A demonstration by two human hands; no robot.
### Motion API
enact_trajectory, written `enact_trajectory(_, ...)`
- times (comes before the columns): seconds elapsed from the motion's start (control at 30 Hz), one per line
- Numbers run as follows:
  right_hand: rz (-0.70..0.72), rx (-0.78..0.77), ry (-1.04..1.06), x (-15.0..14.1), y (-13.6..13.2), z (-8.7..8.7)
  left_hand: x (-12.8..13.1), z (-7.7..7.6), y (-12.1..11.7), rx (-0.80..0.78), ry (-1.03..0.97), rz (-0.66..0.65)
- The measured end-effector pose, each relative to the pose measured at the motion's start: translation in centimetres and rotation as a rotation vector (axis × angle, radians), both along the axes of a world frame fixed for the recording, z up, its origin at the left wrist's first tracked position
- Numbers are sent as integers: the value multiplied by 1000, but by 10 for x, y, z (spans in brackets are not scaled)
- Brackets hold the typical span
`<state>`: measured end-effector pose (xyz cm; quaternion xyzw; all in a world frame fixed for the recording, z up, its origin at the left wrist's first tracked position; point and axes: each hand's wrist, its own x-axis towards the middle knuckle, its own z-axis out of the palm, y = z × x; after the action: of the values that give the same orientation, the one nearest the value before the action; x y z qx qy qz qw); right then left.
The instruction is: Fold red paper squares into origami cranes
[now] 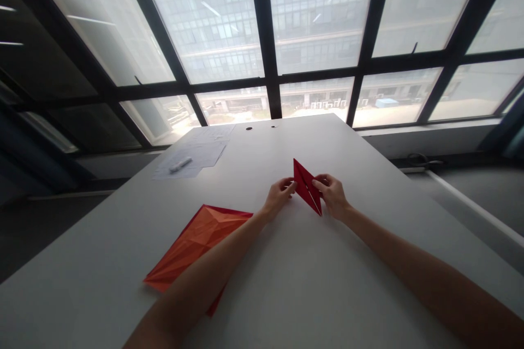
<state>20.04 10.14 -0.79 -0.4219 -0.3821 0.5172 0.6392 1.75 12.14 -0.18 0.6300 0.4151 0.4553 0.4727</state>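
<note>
A dark red piece of folded paper (pixel 305 185), shaped like a long diamond with a slit down its lower half, is held just above the white table (pixel 286 272). My left hand (pixel 281 195) pinches its left corner between thumb and fingers. On the opposite side, my right hand (pixel 331 194) grips the right edge, its thumb lying on the front face. Under my left forearm lies a larger creased sheet of orange-red paper (pixel 200 234), partly hidden by the arm.
White printed sheets (pixel 204 154) lie at the table's far left, with a white marker-like tube (pixel 180 164) on them. Two small holes pierce the far end of the table. Large dark-framed windows (pixel 268 38) stand beyond it.
</note>
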Motion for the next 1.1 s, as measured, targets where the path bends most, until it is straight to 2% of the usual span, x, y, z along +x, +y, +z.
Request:
enact_trajectory(0.23,85,-14,39,-1,-4,-3,-2,-2,0,-16,-61,-91)
enact_trajectory(0.33,82,9,-46,-2,-3,-6,-2,-2,-1,-35,-73,-54)
enact_trajectory(0.47,29,118,-231,-5,-1,-11,-1,-4,0,-43,-112,14)
enact_trajectory(0.57,28,165,-293,-6,0,-13,0,-6,1,-34,-134,8)
enact_trajectory(1.1,47,133,-244,-4,-2,-9,-2,-7,2,0,-76,-36)
